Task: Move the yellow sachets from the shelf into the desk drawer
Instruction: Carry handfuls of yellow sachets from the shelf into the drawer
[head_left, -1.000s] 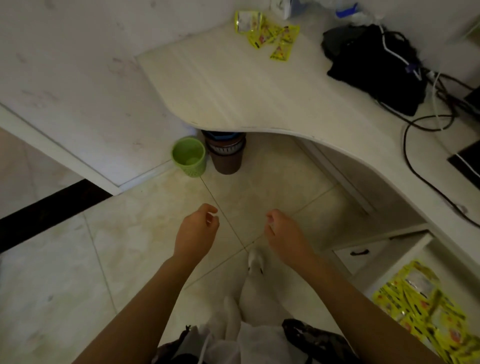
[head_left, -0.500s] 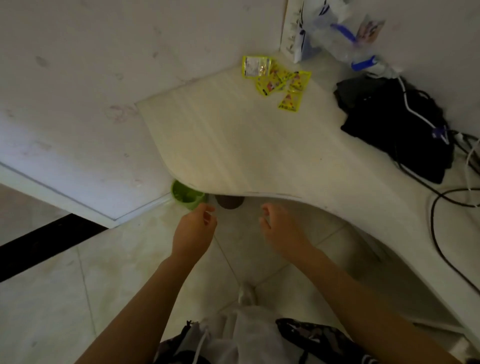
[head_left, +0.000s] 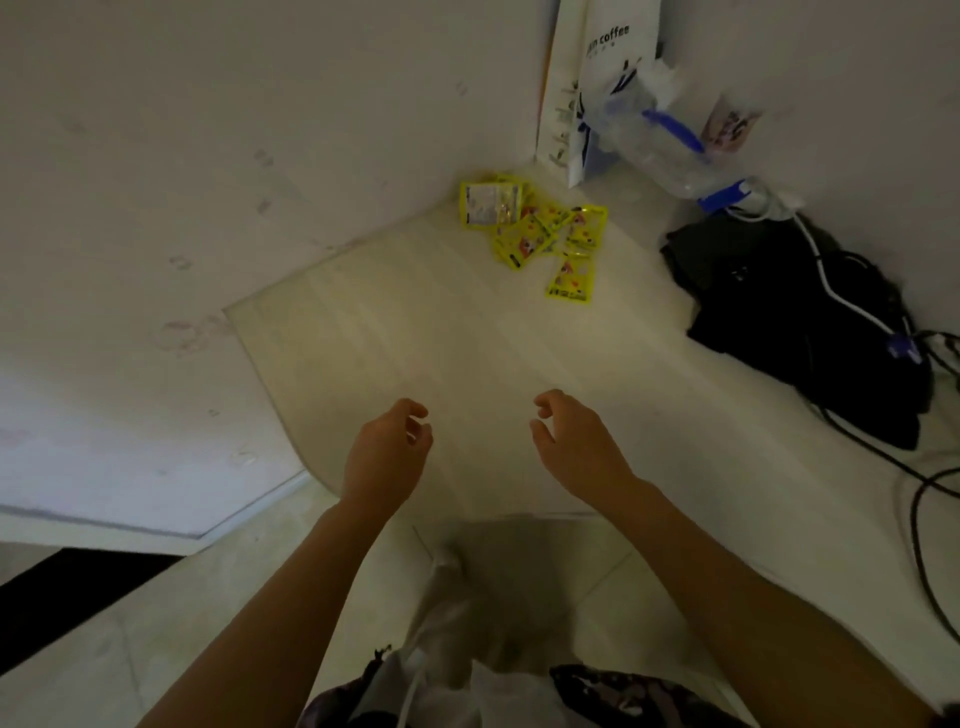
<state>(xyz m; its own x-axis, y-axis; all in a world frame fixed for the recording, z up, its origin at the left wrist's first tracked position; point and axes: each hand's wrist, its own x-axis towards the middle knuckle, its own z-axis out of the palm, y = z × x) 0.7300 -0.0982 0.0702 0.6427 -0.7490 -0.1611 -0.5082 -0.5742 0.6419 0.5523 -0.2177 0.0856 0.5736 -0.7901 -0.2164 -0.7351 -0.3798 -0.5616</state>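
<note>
Several yellow sachets (head_left: 540, 234) lie in a loose pile at the far corner of the pale wooden desk top (head_left: 467, 353), close to the wall. My left hand (head_left: 387, 452) and my right hand (head_left: 576, 441) hover side by side over the near part of the desk top, fingers loosely curled, holding nothing. Both hands are well short of the sachets. The desk drawer is out of view.
A white paper bag (head_left: 597, 78) and a clear plastic bag (head_left: 670, 150) stand in the corner behind the sachets. A black bag (head_left: 800, 317) with cables (head_left: 924, 488) lies at the right. The tiled floor (head_left: 130, 623) and my legs show below.
The view has swung up and toward the desk corner. Both hands have risen from above the floor to over the desk top. The open drawer with yellow sachets at the lower right has left the view.
</note>
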